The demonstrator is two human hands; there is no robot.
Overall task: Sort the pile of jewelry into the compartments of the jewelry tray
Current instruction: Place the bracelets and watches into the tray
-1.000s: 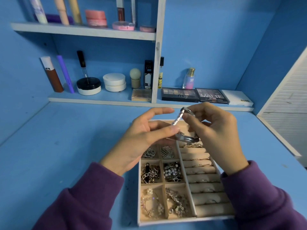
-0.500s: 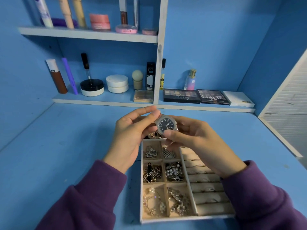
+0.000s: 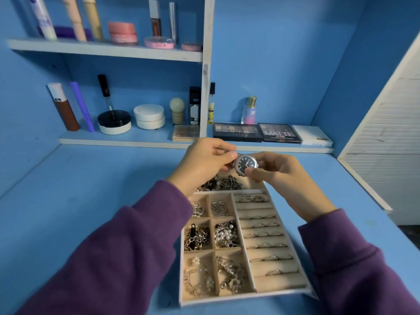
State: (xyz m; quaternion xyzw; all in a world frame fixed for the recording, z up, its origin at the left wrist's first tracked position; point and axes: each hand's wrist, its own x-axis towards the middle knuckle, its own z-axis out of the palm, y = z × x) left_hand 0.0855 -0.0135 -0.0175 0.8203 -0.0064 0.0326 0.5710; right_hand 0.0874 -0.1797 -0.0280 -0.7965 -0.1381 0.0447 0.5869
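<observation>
Both hands are clamping on the watch [image 3: 245,164]: the left hand [image 3: 204,164] is pinching its left side with curled fingers, and the right hand [image 3: 277,176] is pinching the right and lower edge of the case between thumb and fingers. The watch is hanging in the air, dial toward the camera, just above the far end of the jewelry tray [image 3: 238,298], which is lying on the blue worktop [image 3: 91,201]. Its strap is hiding behind the fingers, so I cannot tell whether it is folded or clasped.

Chains, pearls and pendants are filling the small squares [image 3: 213,234], and the ring rolls [image 3: 272,267] on the right are carrying rings, so the long far compartment [image 3: 246,185] is looking like the likely home for the watch. Dark pieces [image 3: 223,183] are crowding that compartment's left part, while its right part, near the right hand, is showing bare lining.

Doing this well is probably meaning gathering the strap into a loop first. The watch is then going down dial up onto that bare part, with the strap settling before the fingers let go. Dropping it is risking a scratch on the glass from the metal pieces beside it, or a chain catching on the clasp.
</observation>
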